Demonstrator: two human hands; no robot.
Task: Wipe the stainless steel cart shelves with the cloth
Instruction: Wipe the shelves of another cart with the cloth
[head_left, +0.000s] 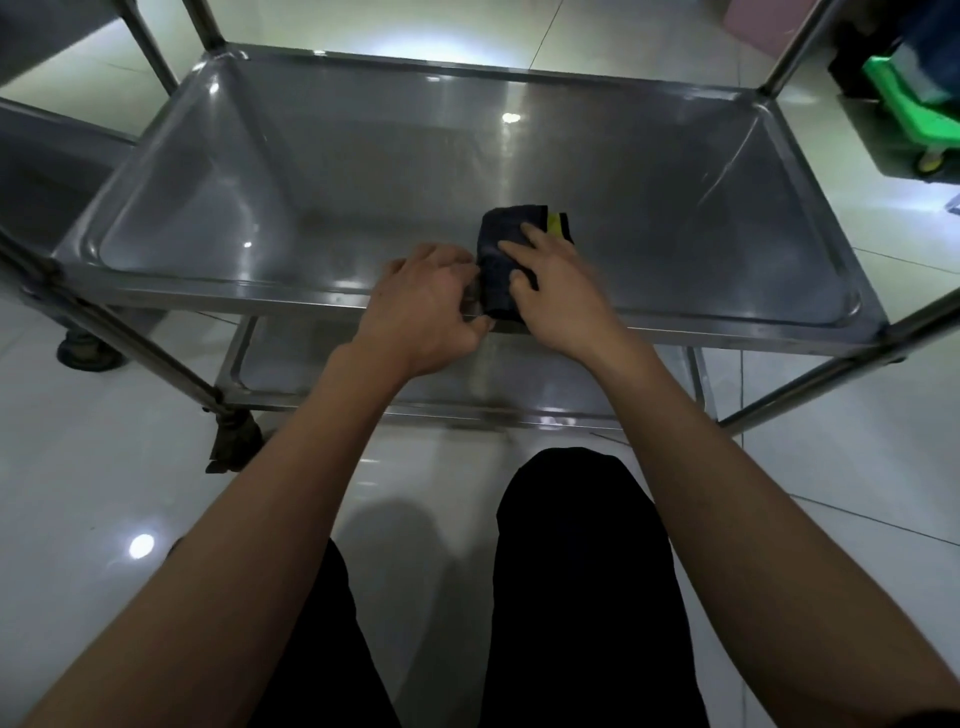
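Note:
A dark folded cloth (501, 249) with a yellow patch lies over the near rim of the stainless steel cart's middle shelf (363, 171). My right hand (553, 291) presses flat on top of the cloth, fingers spread. Just left of the cloth, my left hand (426, 306) has its fingers curled at the cloth's left edge by the shelf rim; whether it pinches the cloth is hard to tell. A lower shelf (322, 364) shows beneath the near rim.
Steel posts (119, 332) rise at the cart's corners, with a caster (85, 353) at the left. Another steel cart (41, 156) stands at the left. A green wheeled trolley (914, 114) sits at the far right on the glossy tile floor. My dark-trousered legs are below.

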